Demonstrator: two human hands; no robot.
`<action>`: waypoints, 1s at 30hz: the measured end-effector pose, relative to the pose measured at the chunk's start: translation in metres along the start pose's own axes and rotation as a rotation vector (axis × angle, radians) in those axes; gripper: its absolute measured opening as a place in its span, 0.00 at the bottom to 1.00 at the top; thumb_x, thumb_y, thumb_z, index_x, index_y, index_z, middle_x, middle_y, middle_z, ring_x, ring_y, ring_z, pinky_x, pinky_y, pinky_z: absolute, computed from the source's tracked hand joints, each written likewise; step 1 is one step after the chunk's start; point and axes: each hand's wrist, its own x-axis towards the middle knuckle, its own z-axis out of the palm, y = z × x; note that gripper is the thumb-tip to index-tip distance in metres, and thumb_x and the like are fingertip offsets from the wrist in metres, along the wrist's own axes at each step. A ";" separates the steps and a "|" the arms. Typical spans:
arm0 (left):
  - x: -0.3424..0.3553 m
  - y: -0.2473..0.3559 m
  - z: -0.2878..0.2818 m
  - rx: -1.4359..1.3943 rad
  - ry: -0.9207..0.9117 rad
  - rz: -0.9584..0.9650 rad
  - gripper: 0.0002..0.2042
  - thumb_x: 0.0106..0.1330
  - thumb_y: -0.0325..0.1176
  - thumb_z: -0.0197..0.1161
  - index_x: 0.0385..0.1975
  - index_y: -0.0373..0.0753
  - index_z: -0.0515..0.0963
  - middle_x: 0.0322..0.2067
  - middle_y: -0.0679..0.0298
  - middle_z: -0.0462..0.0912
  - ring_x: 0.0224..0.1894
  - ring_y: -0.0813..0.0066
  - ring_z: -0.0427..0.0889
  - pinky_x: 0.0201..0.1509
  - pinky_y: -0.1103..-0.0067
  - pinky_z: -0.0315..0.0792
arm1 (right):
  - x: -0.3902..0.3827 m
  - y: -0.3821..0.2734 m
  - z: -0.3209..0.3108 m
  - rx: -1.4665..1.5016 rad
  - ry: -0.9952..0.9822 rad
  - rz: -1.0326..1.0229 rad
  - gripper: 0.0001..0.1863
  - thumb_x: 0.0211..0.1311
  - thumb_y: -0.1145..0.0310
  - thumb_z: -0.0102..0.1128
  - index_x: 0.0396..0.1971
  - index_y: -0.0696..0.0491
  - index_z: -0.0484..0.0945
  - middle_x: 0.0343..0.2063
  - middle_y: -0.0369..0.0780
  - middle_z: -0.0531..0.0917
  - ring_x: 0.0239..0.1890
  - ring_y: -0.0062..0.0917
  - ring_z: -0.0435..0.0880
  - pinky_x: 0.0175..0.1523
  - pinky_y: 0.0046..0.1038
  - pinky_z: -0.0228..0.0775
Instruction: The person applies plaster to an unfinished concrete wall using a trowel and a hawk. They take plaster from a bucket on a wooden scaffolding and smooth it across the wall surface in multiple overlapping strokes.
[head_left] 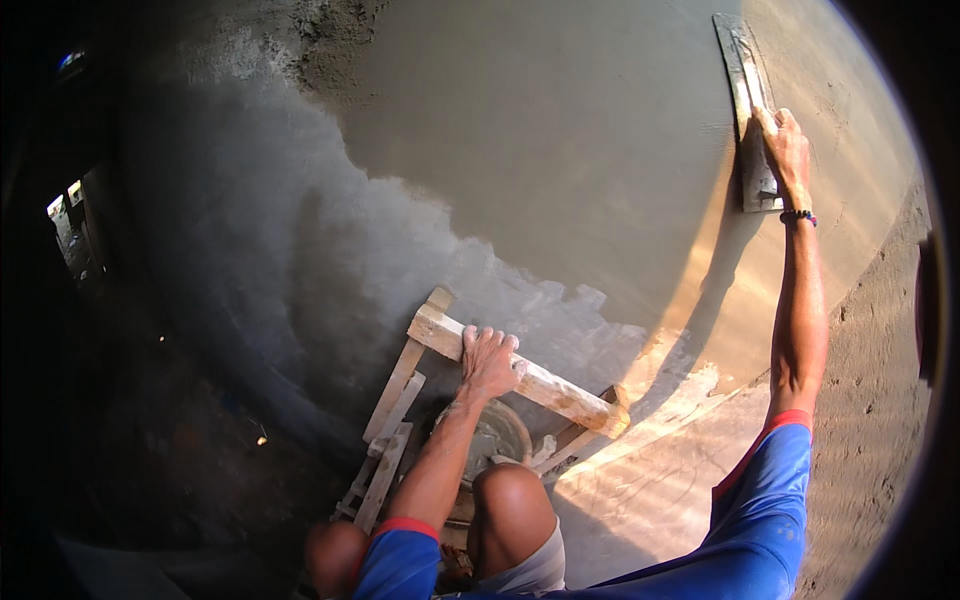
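Observation:
In my right hand is the handle of a long rectangular plastering trowel, its metal blade lying against smooth grey plaster at the upper right. My right arm is stretched far out, a dark beaded band round the wrist. My left hand is wrapped over the top bar of a wooden frame, fingers curled on its far side. Below that bar, partly hidden by my left forearm and knee, stands a round bucket with wet grey mix in it.
Paler, drier wall surface borders the wet plaster along a ragged edge on the left. A rough, unsmoothed patch shows at the top. Rough sandy surface runs down the right side. Wooden slats of the frame stand by my left forearm.

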 end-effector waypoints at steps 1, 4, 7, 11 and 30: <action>0.001 -0.006 -0.005 0.021 -0.004 -0.022 0.16 0.53 0.45 0.67 0.37 0.43 0.79 0.37 0.62 0.80 0.49 0.64 0.72 0.63 0.60 0.50 | -0.040 -0.046 0.014 0.006 -0.029 -0.033 0.26 0.64 0.44 0.52 0.36 0.57 0.74 0.36 0.56 0.81 0.42 0.55 0.79 0.44 0.47 0.70; 0.000 -0.013 -0.007 0.022 0.037 -0.017 0.16 0.52 0.44 0.68 0.36 0.43 0.79 0.36 0.63 0.80 0.48 0.64 0.73 0.62 0.60 0.51 | -0.183 -0.130 0.061 0.079 -0.218 -0.374 0.19 0.65 0.53 0.54 0.34 0.56 0.68 0.18 0.54 0.78 0.26 0.52 0.80 0.32 0.49 0.72; 0.000 -0.012 0.000 -0.055 0.063 0.036 0.15 0.52 0.43 0.69 0.35 0.43 0.78 0.35 0.64 0.81 0.47 0.65 0.74 0.62 0.60 0.52 | -0.306 -0.145 0.094 0.067 -0.726 -0.568 0.17 0.65 0.55 0.53 0.34 0.56 0.68 0.16 0.51 0.79 0.22 0.47 0.82 0.27 0.45 0.74; 0.001 -0.020 0.002 -0.029 0.073 0.038 0.14 0.53 0.43 0.69 0.34 0.42 0.79 0.35 0.64 0.81 0.46 0.65 0.74 0.62 0.60 0.53 | -0.300 -0.117 0.053 0.123 -0.723 -0.507 0.20 0.66 0.53 0.52 0.35 0.58 0.68 0.17 0.53 0.78 0.23 0.50 0.81 0.30 0.47 0.74; 0.000 -0.010 0.003 -0.070 0.095 0.114 0.15 0.53 0.42 0.69 0.35 0.40 0.79 0.34 0.60 0.81 0.45 0.62 0.74 0.59 0.62 0.55 | -0.393 -0.070 0.091 0.103 -0.779 -0.381 0.18 0.66 0.53 0.53 0.32 0.55 0.67 0.19 0.49 0.80 0.22 0.45 0.82 0.26 0.42 0.74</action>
